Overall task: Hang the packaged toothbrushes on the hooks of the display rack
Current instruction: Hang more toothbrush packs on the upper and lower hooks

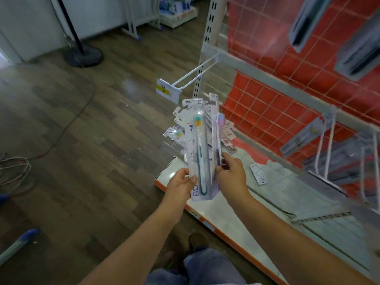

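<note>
My left hand [181,185] grips the bottom of a packaged toothbrush [198,149], clear plastic with a green-handled brush, held upright. My right hand [231,172] pinches a second pack [218,132] with a pink-headed brush, edge-on right behind the first. Behind both lies a loose pile of more packs [178,128] on the shelf corner. A bare white double-wire hook [197,72] with a price tag [167,90] sticks out from the rack's crossbar, above and slightly left of the packs.
The rack has a red wire-grid back [277,103] and a white base shelf with an orange edge [205,221]. Hooks at the right [329,140] carry grey packs. One pack [259,174] lies on the shelf. A round stand base [83,55] and cables are on the wooden floor.
</note>
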Motion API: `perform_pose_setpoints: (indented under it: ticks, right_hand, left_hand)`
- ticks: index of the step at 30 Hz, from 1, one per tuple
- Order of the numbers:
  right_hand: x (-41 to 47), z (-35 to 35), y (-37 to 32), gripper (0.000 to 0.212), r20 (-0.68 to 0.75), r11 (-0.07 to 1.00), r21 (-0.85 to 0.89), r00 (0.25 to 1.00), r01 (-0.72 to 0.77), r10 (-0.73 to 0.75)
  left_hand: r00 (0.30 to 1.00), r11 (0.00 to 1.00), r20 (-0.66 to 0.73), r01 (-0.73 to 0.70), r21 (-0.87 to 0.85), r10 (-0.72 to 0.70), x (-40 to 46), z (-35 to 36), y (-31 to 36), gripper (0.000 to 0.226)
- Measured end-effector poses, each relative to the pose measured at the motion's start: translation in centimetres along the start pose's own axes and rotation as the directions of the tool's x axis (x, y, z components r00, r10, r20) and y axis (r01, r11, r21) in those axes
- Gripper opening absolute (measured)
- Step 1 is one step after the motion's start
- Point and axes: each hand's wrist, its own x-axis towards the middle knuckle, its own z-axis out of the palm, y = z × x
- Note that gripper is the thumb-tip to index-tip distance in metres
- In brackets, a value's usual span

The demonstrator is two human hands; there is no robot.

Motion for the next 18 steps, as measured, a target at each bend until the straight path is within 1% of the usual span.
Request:
perform_pose_setpoints:
  ticks: [3,5,8,11,15,18]
  right_hand:
    - [-0.7,-0.1,-0.8,0.04,-0.015,0.992,0.122,0.999,-0.028,0.03]
    - [-1.1,-0.7,-1.6,0.036,-0.011,0.979,0.198,0.999,-0.038,0.041]
    - [-1.8,-1.7,-2.5,0.035,-0.015,0.97,0.241,0.999,-0.026,0.031]
    - [-2.3,-2.9,-3.2,0.032,0.007,0.951,0.305,0.998,-0.056,0.057]
    - [-2.8,-5.0,-3.8,0.031,0.027,0.92,0.388,0.998,-0.058,0.052]
    - [-3.0,-6.3,-4.0,0.03,0.022,0.896,0.436,0.996,-0.089,0.089]
  left_hand:
    - [0.997,0.998,0.051,-0.053,0.021,0.052,-0.6,0.2,1.4,0.012]
    - [0.993,0.997,0.097,-0.073,0.0,0.072,-0.8,0.2,2.2,0.013]
    - [0.98,0.993,0.163,-0.109,-0.052,0.116,-0.9,0.3,3.5,0.016]
    - [0.966,0.989,0.217,-0.13,-0.073,0.142,-1.0,1.0,4.9,0.018]
    - [0.945,0.986,0.287,-0.132,-0.104,0.157,-1.0,2.4,6.3,0.015]
    - [0.93,0.983,0.324,-0.146,-0.109,0.174,-0.8,3.6,6.9,0.013]
